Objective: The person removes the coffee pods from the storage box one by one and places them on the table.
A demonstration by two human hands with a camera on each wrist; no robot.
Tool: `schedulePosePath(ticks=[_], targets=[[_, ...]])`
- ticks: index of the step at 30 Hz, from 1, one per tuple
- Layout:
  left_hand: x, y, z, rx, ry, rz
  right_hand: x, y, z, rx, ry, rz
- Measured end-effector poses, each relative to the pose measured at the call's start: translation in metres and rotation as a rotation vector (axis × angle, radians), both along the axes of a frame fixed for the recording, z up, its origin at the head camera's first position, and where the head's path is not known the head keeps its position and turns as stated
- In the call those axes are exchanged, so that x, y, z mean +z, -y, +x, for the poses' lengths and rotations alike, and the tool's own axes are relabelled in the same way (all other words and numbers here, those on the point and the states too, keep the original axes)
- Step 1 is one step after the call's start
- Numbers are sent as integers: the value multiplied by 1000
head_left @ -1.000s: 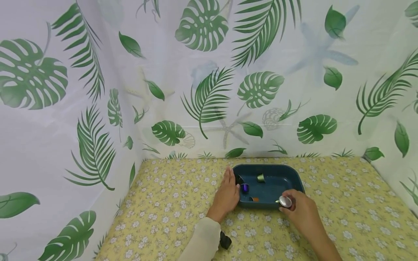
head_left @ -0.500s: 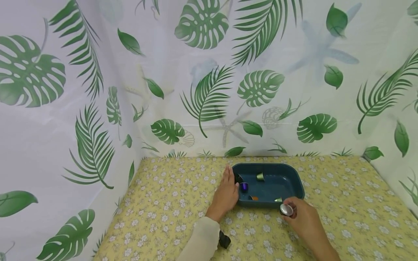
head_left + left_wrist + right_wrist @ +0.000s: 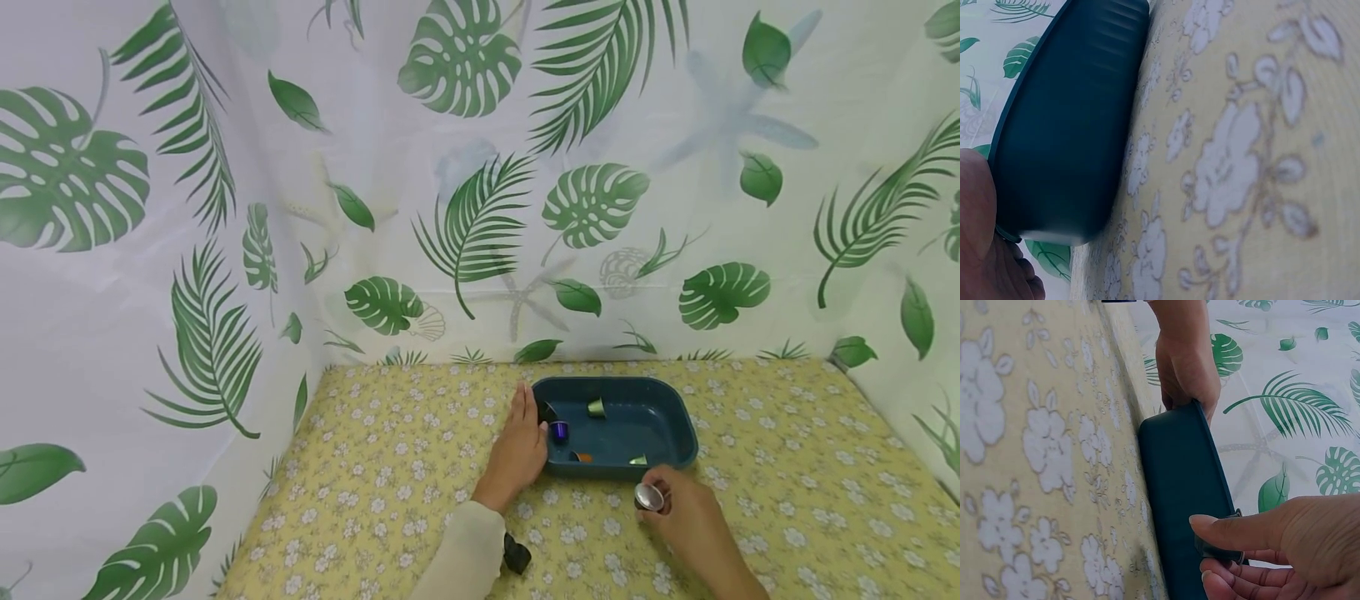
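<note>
A dark teal tray (image 3: 622, 473) stands on the flowered cloth, with several coffee capsules inside. My left hand (image 3: 517, 446) holds its left end, fingers along the outer wall and thumb at the rim. My right hand (image 3: 686, 508) pinches a dark coffee capsule (image 3: 1219, 549) between thumb and fingers, just outside the tray's front right. The capsule's silver lid (image 3: 648, 497) faces up toward the head camera. Inside lie a blue capsule (image 3: 559, 430), a green capsule (image 3: 596, 407), an orange capsule (image 3: 583, 457) and another green capsule (image 3: 637, 459) by the front wall.
A small black object (image 3: 516, 553) sits beside the left sleeve (image 3: 468, 542). Yellow flowered cloth (image 3: 397, 467) covers the table. Leaf-printed white sheets (image 3: 480, 233) rise behind it and at both sides.
My right hand has drawn back from over the tray's front rim toward me with the dark capsule, uncovering the green capsule by the front wall. The left hand stays at the tray.
</note>
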State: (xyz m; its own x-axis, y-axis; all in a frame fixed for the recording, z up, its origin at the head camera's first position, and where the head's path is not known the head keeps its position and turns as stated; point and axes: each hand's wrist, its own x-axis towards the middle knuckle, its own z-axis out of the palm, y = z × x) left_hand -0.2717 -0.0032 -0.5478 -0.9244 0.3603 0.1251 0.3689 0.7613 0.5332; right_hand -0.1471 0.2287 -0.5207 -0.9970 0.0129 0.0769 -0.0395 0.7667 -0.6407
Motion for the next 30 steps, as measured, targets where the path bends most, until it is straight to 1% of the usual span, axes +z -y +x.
schedulePosePath(ticks=[7,11,22,30], targets=[[-2,0,-1,4,-4,-16,-6,2,0,28,93,13],[-2,0,0,2,-1,-13,-8,2,-1,27,116,31],[-5,1,-1,-4,-9,-11,-15,1,-3,34,134,37],[-4,1,-1,-18,-3,0,-17,0,-4,59,130,47]])
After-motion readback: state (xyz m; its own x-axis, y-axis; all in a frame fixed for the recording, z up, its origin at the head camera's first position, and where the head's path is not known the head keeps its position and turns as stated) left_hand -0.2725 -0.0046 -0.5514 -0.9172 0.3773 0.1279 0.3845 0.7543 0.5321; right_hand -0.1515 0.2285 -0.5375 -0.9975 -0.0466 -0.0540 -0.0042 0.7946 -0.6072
